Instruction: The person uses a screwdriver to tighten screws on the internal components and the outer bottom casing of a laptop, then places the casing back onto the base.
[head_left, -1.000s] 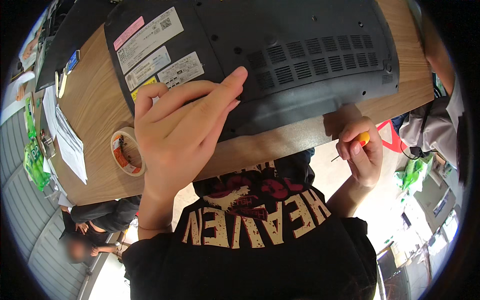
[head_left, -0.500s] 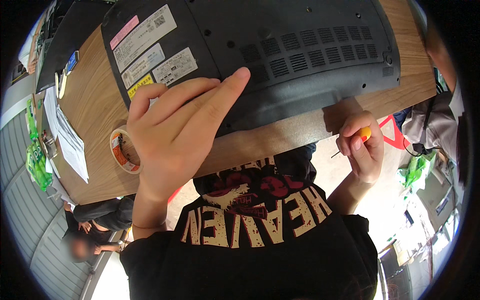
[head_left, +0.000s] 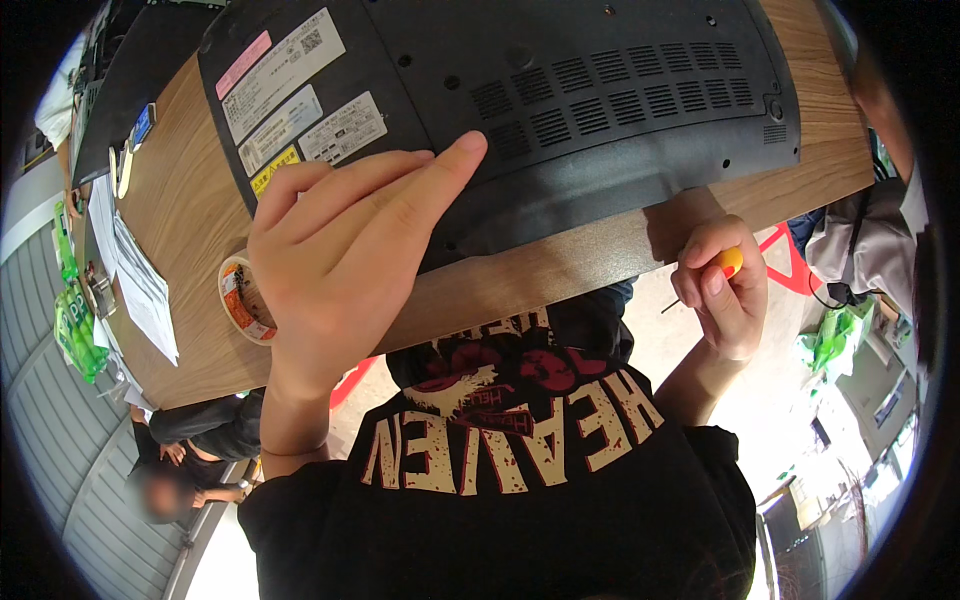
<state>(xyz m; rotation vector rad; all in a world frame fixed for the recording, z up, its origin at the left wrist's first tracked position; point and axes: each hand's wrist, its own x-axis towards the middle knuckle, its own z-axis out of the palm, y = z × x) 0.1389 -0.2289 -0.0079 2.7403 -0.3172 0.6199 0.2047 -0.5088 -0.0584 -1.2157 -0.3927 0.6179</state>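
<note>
A black laptop (head_left: 600,165) lies bottom side up on the wooden table, with vent slots, screw holes and several stickers (head_left: 285,85) on its underside. My left hand (head_left: 345,235) rests over its near left part, fingers stretched out and the index finger pointing across the casing near the vents. Off the table's near edge, my right hand (head_left: 725,290) is closed around a screwdriver with a yellow and red handle (head_left: 731,262). Its thin dark shaft points down to the left, apart from the laptop.
Left of my left hand stands a small round tub (head_left: 238,300) holding small dark bits, probably screws. Papers (head_left: 140,280) and a blue box (head_left: 145,122) lie at the table's left. Another person (head_left: 185,450) sits at the lower left; a red stool (head_left: 790,262) is at the right.
The laptop has shifted and turned slightly on the table, its left part moving a little left and up. My left hand has moved slightly left; my right hand is nearly still.
</note>
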